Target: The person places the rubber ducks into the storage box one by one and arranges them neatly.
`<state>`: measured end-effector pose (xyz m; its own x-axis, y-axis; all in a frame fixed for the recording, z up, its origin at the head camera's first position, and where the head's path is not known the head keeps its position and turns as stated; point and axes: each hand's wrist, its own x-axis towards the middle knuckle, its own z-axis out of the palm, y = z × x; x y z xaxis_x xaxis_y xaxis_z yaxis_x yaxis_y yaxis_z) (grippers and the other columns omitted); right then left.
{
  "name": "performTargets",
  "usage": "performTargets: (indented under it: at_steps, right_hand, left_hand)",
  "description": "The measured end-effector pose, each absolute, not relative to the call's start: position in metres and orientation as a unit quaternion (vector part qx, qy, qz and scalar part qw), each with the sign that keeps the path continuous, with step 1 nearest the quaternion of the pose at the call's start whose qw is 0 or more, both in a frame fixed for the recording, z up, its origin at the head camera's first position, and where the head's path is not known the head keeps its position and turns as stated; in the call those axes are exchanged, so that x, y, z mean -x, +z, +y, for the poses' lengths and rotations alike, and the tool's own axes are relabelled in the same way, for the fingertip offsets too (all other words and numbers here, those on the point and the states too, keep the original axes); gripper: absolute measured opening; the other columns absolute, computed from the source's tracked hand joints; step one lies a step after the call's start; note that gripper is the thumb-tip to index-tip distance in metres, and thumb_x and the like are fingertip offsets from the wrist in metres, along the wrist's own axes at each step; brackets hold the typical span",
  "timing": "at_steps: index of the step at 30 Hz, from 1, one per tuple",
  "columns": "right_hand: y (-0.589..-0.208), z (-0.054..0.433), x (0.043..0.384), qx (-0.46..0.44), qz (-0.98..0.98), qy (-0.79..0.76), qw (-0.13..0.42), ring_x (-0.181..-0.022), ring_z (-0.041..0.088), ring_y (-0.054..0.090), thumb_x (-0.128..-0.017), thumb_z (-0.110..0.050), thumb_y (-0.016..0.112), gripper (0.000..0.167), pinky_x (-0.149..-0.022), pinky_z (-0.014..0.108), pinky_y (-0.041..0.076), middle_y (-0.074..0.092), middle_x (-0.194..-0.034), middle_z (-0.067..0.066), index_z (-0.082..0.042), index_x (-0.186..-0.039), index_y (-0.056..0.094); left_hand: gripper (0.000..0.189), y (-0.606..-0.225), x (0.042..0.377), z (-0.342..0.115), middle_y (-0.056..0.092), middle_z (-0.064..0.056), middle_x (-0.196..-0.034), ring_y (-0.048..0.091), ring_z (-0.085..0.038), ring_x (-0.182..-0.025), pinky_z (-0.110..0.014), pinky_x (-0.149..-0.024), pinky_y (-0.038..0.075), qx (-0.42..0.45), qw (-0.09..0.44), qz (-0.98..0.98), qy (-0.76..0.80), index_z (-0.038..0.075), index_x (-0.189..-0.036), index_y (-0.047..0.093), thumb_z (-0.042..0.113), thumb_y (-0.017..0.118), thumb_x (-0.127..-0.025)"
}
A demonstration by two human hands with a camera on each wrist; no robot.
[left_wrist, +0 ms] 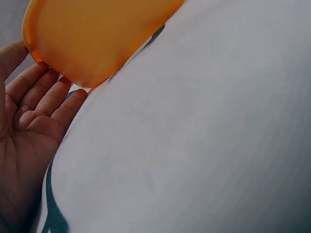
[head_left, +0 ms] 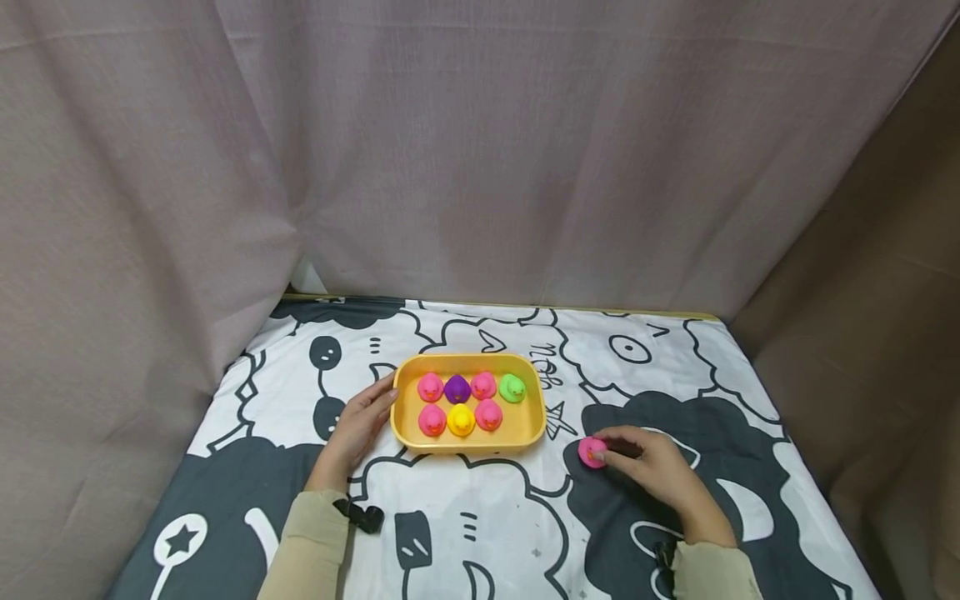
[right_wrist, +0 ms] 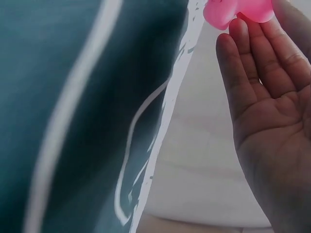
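Note:
My left hand [head_left: 362, 425] holds the left end of a yellow tray [head_left: 468, 447], thumb at the rim and fingers along the outer wall. In the left wrist view, the fingertips meet the tray's underside [left_wrist: 97, 39]. Several small rubber ducks stand in two rows in the tray, among them a purple duck [head_left: 457, 389], a green duck [head_left: 512, 387] and a yellow duck [head_left: 461, 420]; the others are pink. To the tray's right, my right hand [head_left: 656, 467] pinches a pink rubber duck [head_left: 591, 452] between thumb and fingers, low over the cloth. The right wrist view shows this duck [right_wrist: 221, 12] at the fingertips.
A white and dark grey cloth [head_left: 480, 508] with cartoon drawings covers the table. Grey-beige curtains [head_left: 480, 167] hang behind and at the left, and a browner one [head_left: 862, 375] hangs at the right. The table's far edge [head_left: 600, 311] runs along the back curtain.

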<state>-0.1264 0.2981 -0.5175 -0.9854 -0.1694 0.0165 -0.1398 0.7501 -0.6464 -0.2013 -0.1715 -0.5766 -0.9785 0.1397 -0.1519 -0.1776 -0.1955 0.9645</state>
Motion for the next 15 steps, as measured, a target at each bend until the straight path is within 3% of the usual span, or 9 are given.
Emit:
performTargets:
  at_steps: [15]
  right_hand:
    - [-0.500,0.265,0.159,0.108,0.903,-0.416,-0.003,-0.104,0.020,0.069,-0.084,-0.036,0.082,0.035,-0.089,0.041,0.061,0.073,-0.112,-0.002,-0.020,-0.114,0.075]
  left_hand:
    - [0.049,-0.574,0.200,-0.172,0.044,0.002,-0.154,0.038,-0.013,-0.143,-0.024,-0.111,0.041,0.024,0.109,0.623,0.774,0.017,-0.148,0.052,0.023,0.063,-0.100]
